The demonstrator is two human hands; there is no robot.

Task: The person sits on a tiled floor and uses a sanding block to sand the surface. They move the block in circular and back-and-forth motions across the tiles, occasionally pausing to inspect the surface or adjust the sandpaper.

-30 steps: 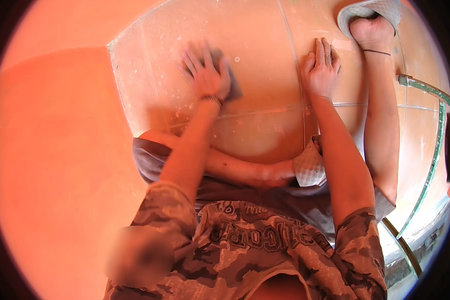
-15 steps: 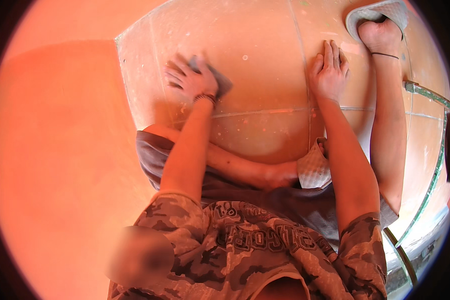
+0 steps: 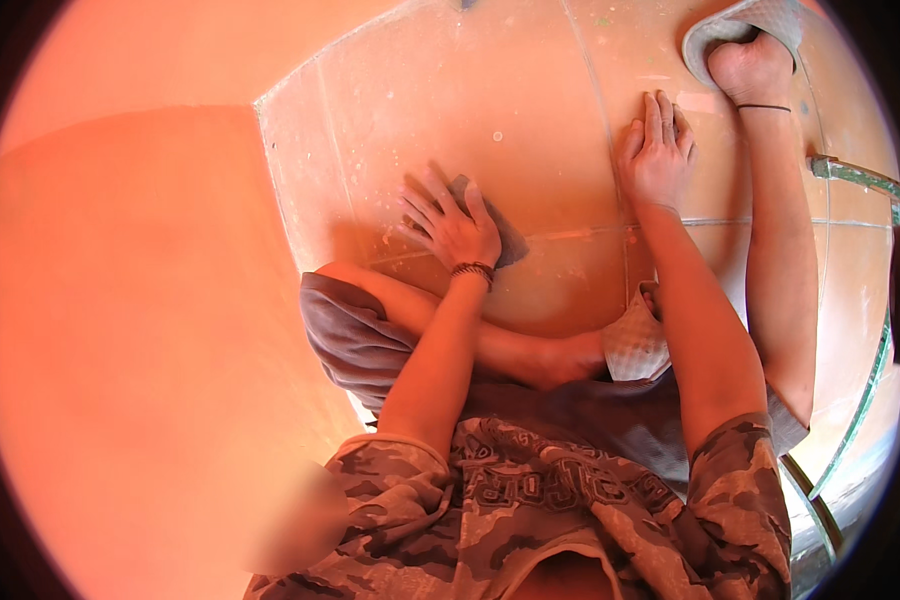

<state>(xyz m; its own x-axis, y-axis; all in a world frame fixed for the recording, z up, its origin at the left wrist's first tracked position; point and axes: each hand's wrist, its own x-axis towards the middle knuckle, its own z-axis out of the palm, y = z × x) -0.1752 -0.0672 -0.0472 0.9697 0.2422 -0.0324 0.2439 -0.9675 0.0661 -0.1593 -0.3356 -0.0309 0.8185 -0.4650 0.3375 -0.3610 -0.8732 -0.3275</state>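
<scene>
My left hand (image 3: pixel 452 228) lies flat with its fingers spread, pressing a dark grey sheet that looks like sandpaper (image 3: pixel 511 245) onto the tiled floor (image 3: pixel 555 120). The sheet's corners show past the fingers and beside the wrist; the rest is under the palm. A dark braided bracelet (image 3: pixel 473 271) circles that wrist. Farther right, my right hand (image 3: pixel 660 155) rests on the tiles, palm down and fingers stretched forward, with nothing visible in it. It is beside my outstretched right leg (image 3: pixel 778 230).
An orange wall (image 3: pixel 120 300) borders the tiles on the left. My folded left leg (image 3: pixel 520 350) lies between my body and the sheet. Pale slippers (image 3: pixel 638 340) are on my feet. Worn green bars (image 3: pixel 858 176) stand at the right.
My left hand has slid the grey sheet to the right and nearer to my body. The right hand stays at its place on the tiles. The view has shifted slightly.
</scene>
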